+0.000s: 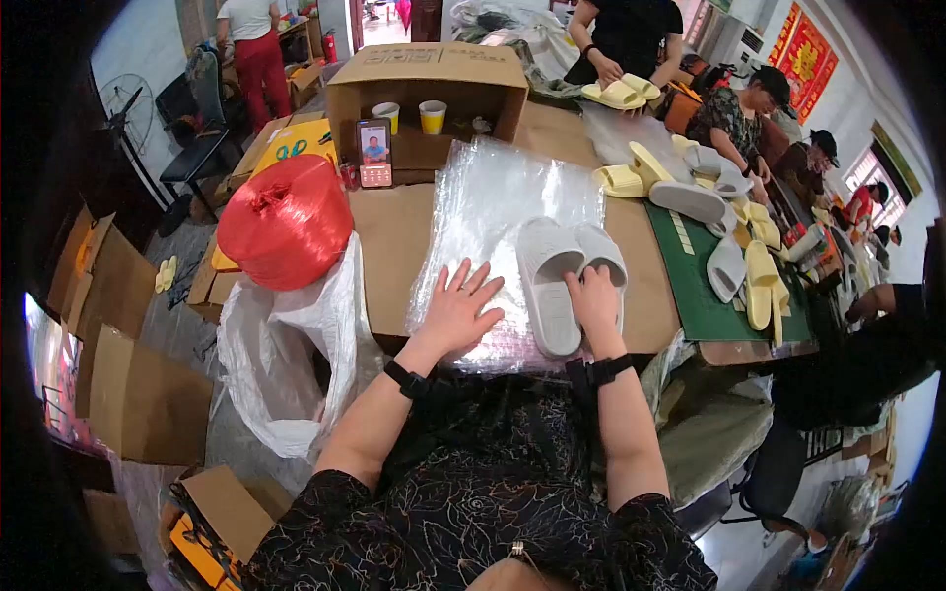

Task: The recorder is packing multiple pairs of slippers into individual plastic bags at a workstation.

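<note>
1. Left hand [458, 310] lies flat with fingers spread on stack of clear crinkled plastic bags [498, 212], grasping nothing.
2. Right hand [594, 300] grips pair of pale grey foam slippers [552, 271], resting on same stack upon brown cardboard-covered table [389, 236].
3. Best to press bags firmly, probably, and keep both slippers aligned together.

The table [394, 246] is covered in brown cardboard, with a green cutting mat [705, 295] on its right part. On it lie a stack of clear plastic bags [493, 212], an open cardboard box [426, 84], a red twine spool [286, 222] and loose yellow and white slippers [690, 182].
</note>
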Demonstrator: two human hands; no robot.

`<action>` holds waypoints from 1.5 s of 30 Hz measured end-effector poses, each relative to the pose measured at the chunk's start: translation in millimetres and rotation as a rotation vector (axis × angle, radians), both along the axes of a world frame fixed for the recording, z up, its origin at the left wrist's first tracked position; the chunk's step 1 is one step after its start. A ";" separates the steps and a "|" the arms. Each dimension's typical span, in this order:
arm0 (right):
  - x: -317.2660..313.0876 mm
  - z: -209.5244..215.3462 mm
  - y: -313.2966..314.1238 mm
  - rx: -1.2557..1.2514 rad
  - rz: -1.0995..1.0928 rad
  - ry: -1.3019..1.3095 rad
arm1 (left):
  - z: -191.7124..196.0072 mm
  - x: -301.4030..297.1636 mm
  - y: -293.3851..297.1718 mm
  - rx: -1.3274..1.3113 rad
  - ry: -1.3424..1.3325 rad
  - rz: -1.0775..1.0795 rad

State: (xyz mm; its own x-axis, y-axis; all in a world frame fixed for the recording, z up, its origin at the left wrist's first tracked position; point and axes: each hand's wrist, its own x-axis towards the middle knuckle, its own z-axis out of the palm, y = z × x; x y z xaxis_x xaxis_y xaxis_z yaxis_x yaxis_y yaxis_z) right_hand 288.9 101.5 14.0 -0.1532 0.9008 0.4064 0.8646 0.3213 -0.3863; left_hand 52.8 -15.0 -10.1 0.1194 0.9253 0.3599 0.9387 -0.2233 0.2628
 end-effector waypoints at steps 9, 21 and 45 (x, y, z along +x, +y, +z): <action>65.6 -31.0 23.5 -0.008 -0.117 0.784 | 7.7 -3.9 2.3 -0.162 -0.022 -0.078; 152.6 -13.8 -95.4 -0.081 0.146 1.329 | 41.1 20.6 3.2 -0.171 0.052 0.042; 97.0 6.3 -118.9 -0.123 0.158 1.231 | 85.8 -3.0 -13.7 -0.305 -0.646 -0.003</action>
